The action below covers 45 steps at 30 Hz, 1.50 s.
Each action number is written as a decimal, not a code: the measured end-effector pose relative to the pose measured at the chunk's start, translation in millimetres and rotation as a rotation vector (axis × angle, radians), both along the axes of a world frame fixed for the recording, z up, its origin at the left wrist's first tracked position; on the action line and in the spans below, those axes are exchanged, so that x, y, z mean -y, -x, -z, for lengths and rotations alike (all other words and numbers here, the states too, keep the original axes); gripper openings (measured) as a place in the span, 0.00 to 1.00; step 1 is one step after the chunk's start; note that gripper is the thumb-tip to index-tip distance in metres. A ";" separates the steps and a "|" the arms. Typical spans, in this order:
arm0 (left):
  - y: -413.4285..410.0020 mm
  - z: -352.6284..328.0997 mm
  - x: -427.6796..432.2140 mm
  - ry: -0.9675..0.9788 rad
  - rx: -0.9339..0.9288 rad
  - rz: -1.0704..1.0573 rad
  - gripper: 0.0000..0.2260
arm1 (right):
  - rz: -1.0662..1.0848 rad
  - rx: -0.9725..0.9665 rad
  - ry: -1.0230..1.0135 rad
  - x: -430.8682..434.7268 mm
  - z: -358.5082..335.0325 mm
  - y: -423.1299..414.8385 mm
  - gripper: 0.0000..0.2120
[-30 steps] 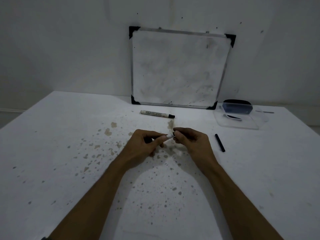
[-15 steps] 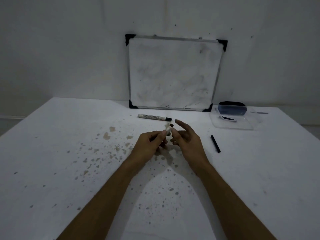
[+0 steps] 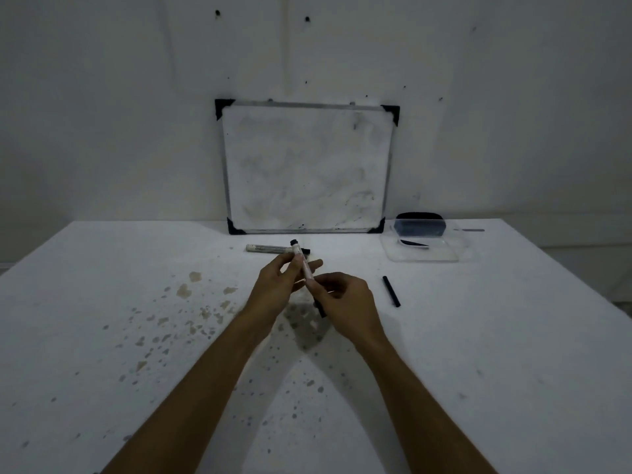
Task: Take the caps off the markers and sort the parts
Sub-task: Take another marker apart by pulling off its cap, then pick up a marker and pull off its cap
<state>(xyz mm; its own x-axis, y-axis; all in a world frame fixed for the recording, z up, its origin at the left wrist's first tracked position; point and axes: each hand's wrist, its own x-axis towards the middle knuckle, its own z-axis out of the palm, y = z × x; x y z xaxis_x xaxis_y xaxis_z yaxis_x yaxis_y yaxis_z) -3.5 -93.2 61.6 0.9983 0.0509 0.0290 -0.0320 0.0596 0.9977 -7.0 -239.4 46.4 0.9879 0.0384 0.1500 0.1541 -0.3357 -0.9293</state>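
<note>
Turned up on end now: marker (image 3: 301, 265), flat between both hands a moment ago, pinched by left hand (image 3: 278, 285) up top and right hand (image 3: 345, 299) at the low end. Black bit under the right hand, maybe the cap coming off; hard to tell. Other marker (image 3: 270, 248) waiting on surface (image 3: 102, 302), loose cap (image 3: 391, 291) near.
</note>
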 end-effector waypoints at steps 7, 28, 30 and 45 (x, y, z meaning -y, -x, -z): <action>-25.9 44.1 -27.6 -1.016 0.143 -0.241 0.20 | 0.315 0.039 0.355 20.0 -13.0 -37.8 0.13; -32.1 51.0 -105.6 -1.241 0.130 -0.147 0.37 | 0.313 0.581 0.835 -41.6 23.7 -120.4 0.15; -31.3 53.2 -110.2 -1.246 0.128 -0.165 0.36 | 0.204 0.600 0.852 -53.7 22.9 -126.4 0.15; -30.4 32.9 -103.8 -0.604 0.048 -0.319 0.30 | 0.091 0.638 0.879 -75.8 22.7 -123.4 0.11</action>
